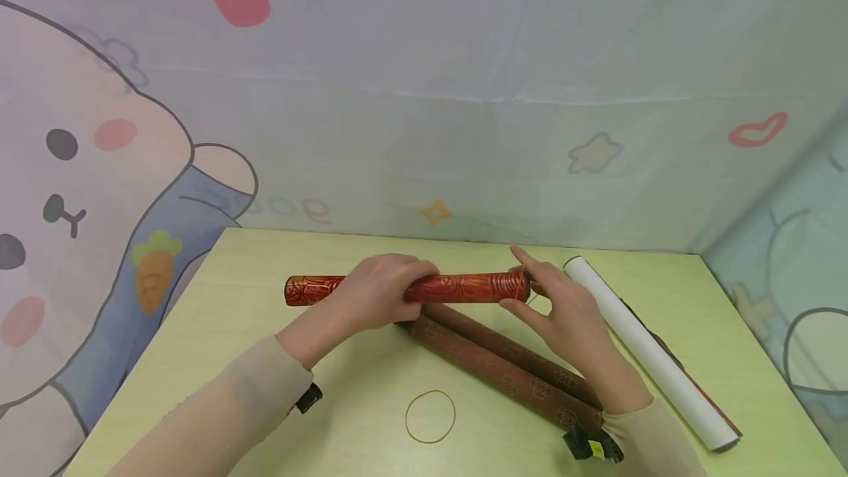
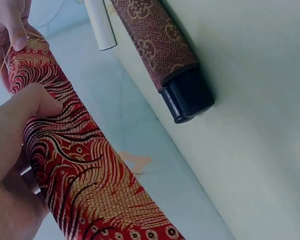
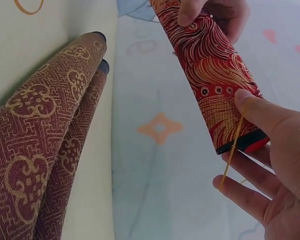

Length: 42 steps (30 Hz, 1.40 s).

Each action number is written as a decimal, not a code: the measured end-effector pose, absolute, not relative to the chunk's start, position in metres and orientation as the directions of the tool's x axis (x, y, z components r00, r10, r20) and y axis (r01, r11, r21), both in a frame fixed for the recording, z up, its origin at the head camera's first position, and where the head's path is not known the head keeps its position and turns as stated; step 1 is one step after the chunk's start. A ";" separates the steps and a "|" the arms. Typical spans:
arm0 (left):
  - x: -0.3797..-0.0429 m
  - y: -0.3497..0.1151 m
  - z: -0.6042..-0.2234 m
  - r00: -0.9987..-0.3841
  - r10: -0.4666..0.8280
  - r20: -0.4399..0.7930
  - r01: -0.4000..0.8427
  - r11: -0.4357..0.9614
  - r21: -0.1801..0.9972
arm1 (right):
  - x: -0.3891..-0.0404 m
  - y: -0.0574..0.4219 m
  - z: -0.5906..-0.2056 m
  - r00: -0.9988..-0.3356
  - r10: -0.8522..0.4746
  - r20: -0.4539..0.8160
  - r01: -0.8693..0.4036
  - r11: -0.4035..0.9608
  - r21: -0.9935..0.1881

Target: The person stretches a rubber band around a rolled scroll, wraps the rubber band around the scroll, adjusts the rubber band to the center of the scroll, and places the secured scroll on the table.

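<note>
Left hand (image 1: 384, 289) is wrapped round the red brocade roll (image 1: 460, 288) in the head view, holding it above the far part of the counter (image 1: 358, 403). Its long axis runs left to right, nearly level, with the right end at the right hand (image 1: 563, 308), whose fingers are spread. Two brown patterned rolls (image 1: 497, 370) slant from far left to near right beneath it; a white roll (image 1: 652, 352) lies likewise farther right. A loose yellow ring (image 1: 430, 442) lies on the near part. Pale lettering (image 1: 271, 206) on the backdrop is too faint to read, and a yellow label (image 1: 596, 449) by the right wrist is too small.

The left wrist view shows the left thumb lying across the brocade, and a black cap (image 2: 190, 97) on one brown roll's far end.

The right wrist view makes plain a thin yellow band (image 3: 233, 145) stretched between the right thumb and a finger, across the red roll's dark-rimmed end; the thumb touches the cloth
</note>
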<state>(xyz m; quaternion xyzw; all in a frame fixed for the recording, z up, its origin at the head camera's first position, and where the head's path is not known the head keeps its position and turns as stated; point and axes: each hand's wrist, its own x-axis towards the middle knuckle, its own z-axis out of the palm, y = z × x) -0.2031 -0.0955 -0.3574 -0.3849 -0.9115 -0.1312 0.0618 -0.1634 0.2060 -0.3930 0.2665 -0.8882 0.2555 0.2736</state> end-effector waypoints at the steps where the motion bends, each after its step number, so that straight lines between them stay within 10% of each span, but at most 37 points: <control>1: -0.203 -0.096 -0.356 -0.698 0.687 0.199 0.716 0.668 0.202 | -0.163 0.206 -0.393 -0.705 -0.340 0.622 -0.616 0.727 -0.301; 19: -0.210 -0.097 -0.348 -0.678 0.732 0.068 0.704 0.619 0.348 | -0.163 0.206 -0.396 -0.563 -0.437 0.702 -0.705 0.696 -0.133; 28: -0.201 -0.090 -0.362 -0.674 0.712 0.197 0.738 0.656 0.158 | -0.161 0.207 -0.393 -0.531 -0.398 0.748 -0.707 0.695 -0.132; 42: -0.214 -0.102 -0.387 -0.362 0.662 0.656 0.744 0.629 -0.225 | -0.163 0.201 -0.392 -0.591 -0.327 0.737 -0.686 0.684 -0.247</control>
